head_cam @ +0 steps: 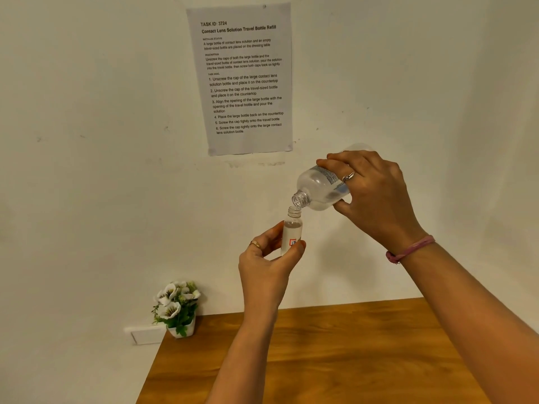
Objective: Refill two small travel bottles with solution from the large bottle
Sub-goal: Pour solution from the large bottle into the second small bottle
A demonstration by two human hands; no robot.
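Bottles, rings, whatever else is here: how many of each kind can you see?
Bottles: 2, large bottle and travel bottle
Rings: 2, and
Wristbands: 1
Flower pots: 1
Wall sheets: 1
Total: 7

Wooden table [335, 360]; flower pot [178, 312] at corner.

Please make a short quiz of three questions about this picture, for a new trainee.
1. True or false: the small bottle stands on the table.
2. Which hand tilts the large bottle? A) left hand B) right hand
3. Fill in: the mouth of the large bottle is just ___ the open neck of the small bottle.

Key: 1 false, the left hand holds it upright in the air. 2 B. 3 above.
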